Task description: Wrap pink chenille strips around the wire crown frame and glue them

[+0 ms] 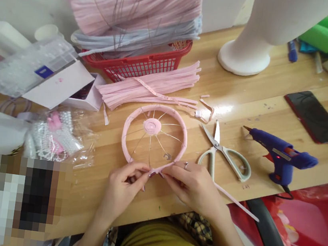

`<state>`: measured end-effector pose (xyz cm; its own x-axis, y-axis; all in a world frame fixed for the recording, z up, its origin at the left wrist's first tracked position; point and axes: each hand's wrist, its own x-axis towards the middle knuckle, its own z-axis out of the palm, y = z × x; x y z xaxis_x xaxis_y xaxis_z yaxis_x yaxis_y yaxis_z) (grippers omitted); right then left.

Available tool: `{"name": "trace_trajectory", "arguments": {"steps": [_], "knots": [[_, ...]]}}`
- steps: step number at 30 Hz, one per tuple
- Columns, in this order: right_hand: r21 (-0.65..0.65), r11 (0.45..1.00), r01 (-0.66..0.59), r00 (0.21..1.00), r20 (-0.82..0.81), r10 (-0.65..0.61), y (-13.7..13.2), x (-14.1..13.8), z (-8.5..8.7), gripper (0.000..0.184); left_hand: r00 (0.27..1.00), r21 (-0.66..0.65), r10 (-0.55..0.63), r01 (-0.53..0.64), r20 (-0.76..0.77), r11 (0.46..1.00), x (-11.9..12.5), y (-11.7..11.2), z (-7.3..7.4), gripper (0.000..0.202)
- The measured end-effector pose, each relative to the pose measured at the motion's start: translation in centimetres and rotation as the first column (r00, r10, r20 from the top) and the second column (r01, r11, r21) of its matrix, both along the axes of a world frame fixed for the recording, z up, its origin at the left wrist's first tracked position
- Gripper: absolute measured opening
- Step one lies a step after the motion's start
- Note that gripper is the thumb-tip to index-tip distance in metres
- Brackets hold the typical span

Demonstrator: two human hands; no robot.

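Observation:
A wheel-like ring wrapped in pink pipe cleaner (125,134) lies on the table, with thin wire spokes running to a pink coiled disc (152,126) at its centre. At the ring's near edge, my left hand (127,186) pinches the pink rim between thumb and fingers. Close beside it, my right hand (194,183) grips the same rim, its fingertips almost meeting the left ones. From under my right wrist a loose pink pipe cleaner (239,204) sticks out past the table edge. Open scissors (216,145) rest just beyond my right hand.
On the right lie a blue glue gun (283,155) with a lit red light and a phone (316,117). Behind the ring are a pink pipe cleaner bundle (151,85) and a heaped red basket (141,68). A white stand (245,59) is behind; bagged beads (59,137) lie left.

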<state>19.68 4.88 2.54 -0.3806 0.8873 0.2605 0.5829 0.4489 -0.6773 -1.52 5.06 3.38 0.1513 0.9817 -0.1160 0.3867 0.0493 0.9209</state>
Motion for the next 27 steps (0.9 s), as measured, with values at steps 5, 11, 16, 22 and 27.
{"name": "trace_trajectory", "arguments": {"steps": [5,11,16,22,27], "knots": [[0.035,0.999,-0.001,1.000,0.029,0.000,0.3,0.1,0.1,0.028,0.999,0.078,-0.033,0.036,-0.035,0.996,0.2,0.1,-0.1,0.012],[0.062,0.998,0.015,0.999,0.036,-0.017,0.6,0.0,0.6,0.034,1.000,0.141,0.005,-0.002,-0.024,0.990,0.5,-0.3,-0.9,0.015],[0.065,0.998,0.009,0.999,0.044,-0.012,0.7,-0.1,0.8,0.036,1.000,0.137,0.028,-0.030,0.013,0.990,0.6,-0.3,-1.2,0.015],[0.062,0.998,-0.001,0.998,0.057,-0.003,0.8,0.0,0.9,0.036,0.997,0.128,0.054,-0.060,0.049,0.990,1.0,-0.1,-1.2,0.016],[0.062,0.998,-0.007,0.997,0.079,0.002,1.0,0.0,0.9,0.034,0.997,0.139,0.056,-0.063,0.057,0.988,1.0,-0.1,-1.3,0.013]]}}
